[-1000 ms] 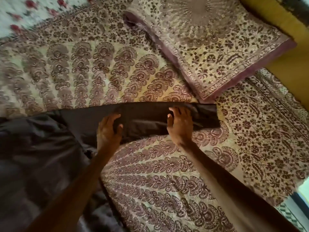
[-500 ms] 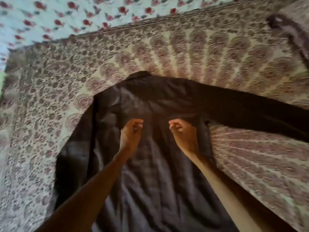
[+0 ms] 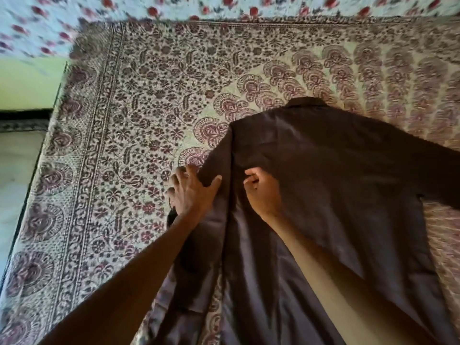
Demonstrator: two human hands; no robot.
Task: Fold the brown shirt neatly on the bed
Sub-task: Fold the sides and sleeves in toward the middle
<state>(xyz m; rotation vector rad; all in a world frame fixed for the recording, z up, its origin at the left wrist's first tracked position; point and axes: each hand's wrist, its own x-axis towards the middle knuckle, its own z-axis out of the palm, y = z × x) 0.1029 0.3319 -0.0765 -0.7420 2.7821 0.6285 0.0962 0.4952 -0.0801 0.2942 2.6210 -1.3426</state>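
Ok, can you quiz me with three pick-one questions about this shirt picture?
1. On the brown shirt, where is the collar? A) far end, away from the person B) nearest the person C) off the bed
2. What colour are the flowers on the pale cloth beyond the bedspread? A) yellow B) red C) black
3. How are the fingers of the left hand? A) fist B) round a hanger C) spread open

1 A, it tops the shirt's far end; 2 B, red blooms dot it; 3 C, they fan out at the shirt's edge.
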